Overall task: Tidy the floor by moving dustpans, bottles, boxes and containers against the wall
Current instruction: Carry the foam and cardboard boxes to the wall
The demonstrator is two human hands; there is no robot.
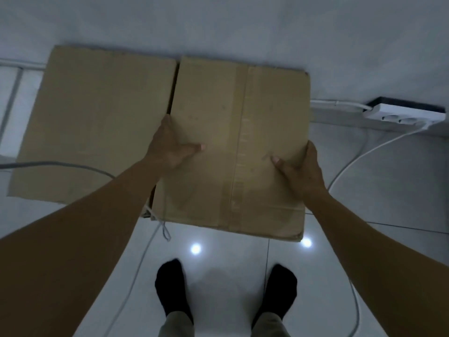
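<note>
Both left hand [170, 144] and right hand [301, 169] are gripping the taped box [238, 142]. Another box [97, 117] and a power strip [403, 115] are flanking it.

1. A single wide-angle camera worn on the person's head gives the only view. It looks steeply down and slightly forward.
2. The feet in black socks [171, 288] stand at the frame's lower edge, almost straight under the lens, on the glossy white tiled floor [230, 276].
3. The plain white wall [243, 25] fills the top band, so the camera faces it. The floor's far edge runs across the upper third.
4. Both bare forearms enter from the lower corners. The left hand [170, 144] and right hand [301, 169] hold the brown taped cardboard box [230, 105] at mid-frame, close below the lens.
5. The white plastic power strip [408, 115] at the floor's far right edge appears tilted.
</note>
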